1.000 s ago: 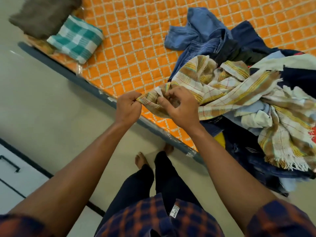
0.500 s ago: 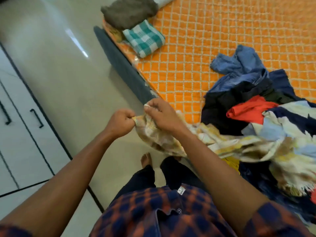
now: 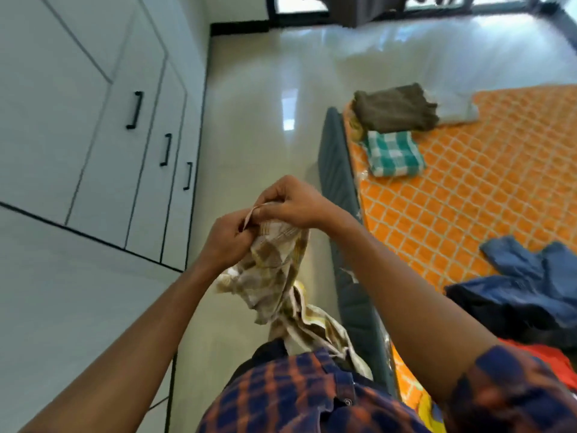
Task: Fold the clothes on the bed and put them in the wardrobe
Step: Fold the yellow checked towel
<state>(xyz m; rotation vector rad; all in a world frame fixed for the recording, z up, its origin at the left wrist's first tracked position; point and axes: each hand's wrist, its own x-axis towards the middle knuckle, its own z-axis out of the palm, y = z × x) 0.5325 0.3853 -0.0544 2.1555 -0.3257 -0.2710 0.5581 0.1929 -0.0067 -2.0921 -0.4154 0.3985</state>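
Observation:
A beige and brown checked cloth [image 3: 274, 276] hangs in front of me over the floor, lifted off the bed. My left hand [image 3: 228, 239] pinches its top edge, and my right hand [image 3: 293, 204] pinches the same edge right beside it. The cloth's lower part trails down past my shirt. On the bed with the orange patterned cover [image 3: 468, 198] lie a blue and dark pile of unfolded clothes [image 3: 530, 285] and a red garment [image 3: 543, 354]. A folded green checked cloth [image 3: 393, 153] and a folded brown garment [image 3: 393, 110] sit near the bed's far corner. The white wardrobe [image 3: 93, 126] stands at left, doors closed.
Glossy pale floor [image 3: 259, 120] runs between the wardrobe and the bed's dark grey side [image 3: 337, 182]. A white pillow [image 3: 452, 107] lies behind the brown garment. Dark door or window frames [image 3: 343, 10] stand at the far end of the room.
Both hands lifted the checked cloth up off the bed and away from the pile. My view swung left and up, bringing the wardrobe and far floor into sight.

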